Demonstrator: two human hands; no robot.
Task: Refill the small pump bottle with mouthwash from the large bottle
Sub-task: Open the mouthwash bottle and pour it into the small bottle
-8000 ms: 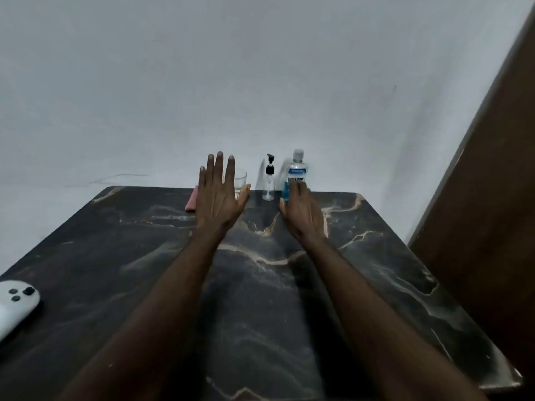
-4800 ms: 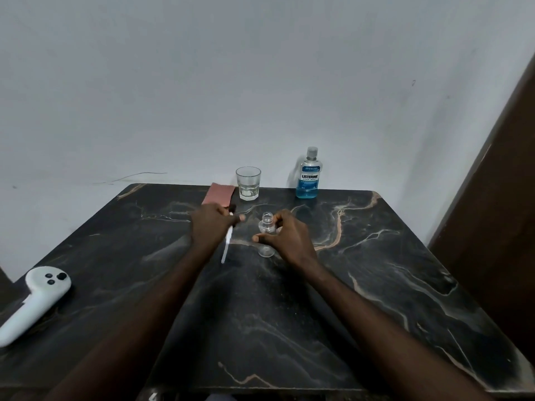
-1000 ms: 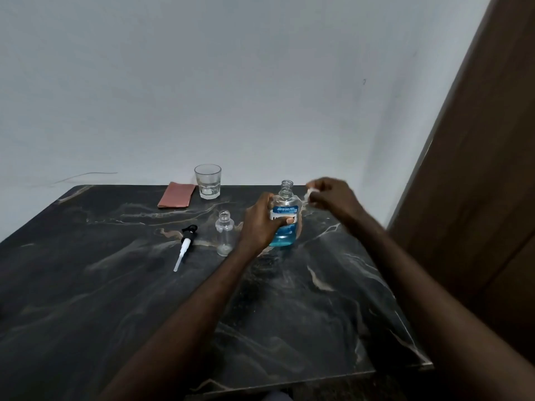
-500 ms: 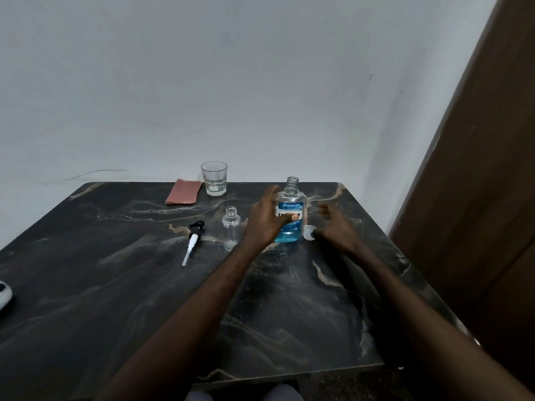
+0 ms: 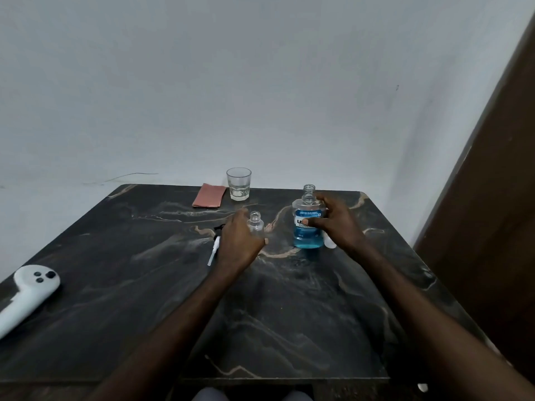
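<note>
The large mouthwash bottle [image 5: 307, 232], clear with blue liquid in its lower half and its neck uncapped, stands upright right of the table's centre. My right hand [image 5: 337, 225] wraps it from the right, thumb across the label. Its white cap [image 5: 329, 243] lies on the table just right of it, partly hidden by that hand. The small clear bottle [image 5: 256, 223], with no pump on it, stands to the left with my left hand [image 5: 237, 246] closed around its lower body. The black-and-white pump head [image 5: 214, 247] lies flat, left of my left hand.
A drinking glass [image 5: 238, 183] and a folded pinkish cloth [image 5: 209, 195] sit at the far edge of the dark marble table [image 5: 289, 314]. A white controller [image 5: 27, 293] lies at the left edge. A brown door [image 5: 492, 227] stands close on the right.
My left hand let go of the large bottle and moved left onto the small bottle. My right hand left the cap on the table and took hold of the large bottle.
</note>
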